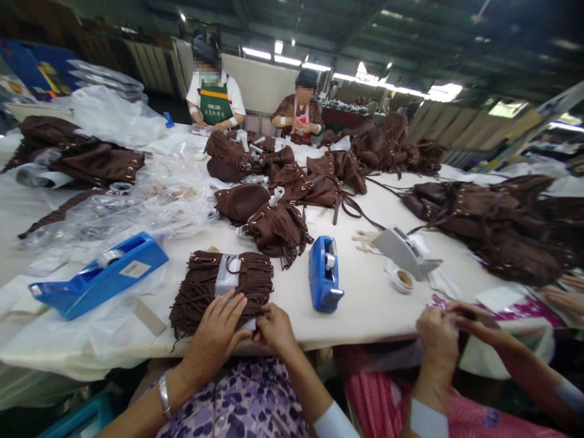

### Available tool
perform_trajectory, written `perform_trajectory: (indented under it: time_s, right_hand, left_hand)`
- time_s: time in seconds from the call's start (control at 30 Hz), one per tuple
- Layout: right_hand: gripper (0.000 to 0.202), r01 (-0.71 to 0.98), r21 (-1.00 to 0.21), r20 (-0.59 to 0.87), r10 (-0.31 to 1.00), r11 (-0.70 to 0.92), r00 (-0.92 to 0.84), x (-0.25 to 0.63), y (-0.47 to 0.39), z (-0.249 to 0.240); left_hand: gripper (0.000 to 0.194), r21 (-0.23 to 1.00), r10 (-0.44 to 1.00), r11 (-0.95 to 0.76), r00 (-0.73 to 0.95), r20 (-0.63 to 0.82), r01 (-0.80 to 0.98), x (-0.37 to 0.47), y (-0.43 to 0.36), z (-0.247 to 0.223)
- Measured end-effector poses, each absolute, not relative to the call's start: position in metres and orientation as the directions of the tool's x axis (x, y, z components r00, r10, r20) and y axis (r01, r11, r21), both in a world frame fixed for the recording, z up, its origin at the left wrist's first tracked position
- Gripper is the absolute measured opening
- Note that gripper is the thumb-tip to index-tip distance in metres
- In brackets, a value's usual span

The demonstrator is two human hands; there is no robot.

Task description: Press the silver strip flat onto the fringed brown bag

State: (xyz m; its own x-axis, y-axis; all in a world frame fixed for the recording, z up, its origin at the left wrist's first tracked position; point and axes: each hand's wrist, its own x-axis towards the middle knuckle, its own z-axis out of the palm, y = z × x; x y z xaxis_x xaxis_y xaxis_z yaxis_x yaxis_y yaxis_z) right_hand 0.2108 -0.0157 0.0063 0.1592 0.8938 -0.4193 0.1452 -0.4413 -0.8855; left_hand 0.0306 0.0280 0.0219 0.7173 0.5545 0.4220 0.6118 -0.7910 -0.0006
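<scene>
A dark brown fringed bag (201, 283) lies at the table's near edge, with a pale paper-like band (227, 274) around its middle and metal eyelets along the top. Flat on the band and fringe rests my left hand (222, 322), fingers stretched out. My right hand (276, 328) is closed in a pinch at the bag's lower right corner, beside the white end of the band; what sits between its fingertips is hidden. Right of the bag stands a blue tape dispenser (325, 277). Another, larger blue tape dispenser (103, 274) is at the left.
Brown bags (283, 222) and clear plastic wrapping (168, 182) cover much of the white table (292, 292). A grey tape dispenser (404, 250) and a small round tub (402, 281) lie at the right. A co-worker's hands (438, 334) work close by; two people stand across the table.
</scene>
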Motion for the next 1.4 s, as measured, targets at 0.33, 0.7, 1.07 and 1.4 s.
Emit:
perform_trajectory:
  time_s: [0.33, 0.7, 1.07, 1.4]
  right_hand:
    - [0.017, 0.179, -0.857, -0.485, 0.874, -0.483, 0.035, 0.222, -0.012, 0.014]
    - [0.041, 0.425, -0.888, -0.088, 0.971, -0.177, 0.221, 0.217, -0.008, 0.014]
    - [0.018, 0.472, -0.876, -0.085, 0.995, -0.100, 0.053, 0.225, 0.003, -0.001]
    - [0.052, 0.846, -0.379, 0.237, 0.923, 0.375, -0.303, 0.213, -0.005, 0.071]
  left_hand:
    - [0.040, 0.077, 0.599, -0.764, 0.660, 0.454, 0.640, 0.035, 0.024, 0.014]
    - [0.036, 0.218, 0.687, -0.697, 0.551, 0.473, 0.683, 0.033, 0.017, 0.013]
    - [0.017, 0.098, 0.685, -0.687, 0.597, 0.418, 0.720, 0.047, 0.018, 0.011]
    - [0.032, 0.238, 0.696, -0.680, 0.509, 0.507, 0.693, -0.004, -0.004, 0.031]
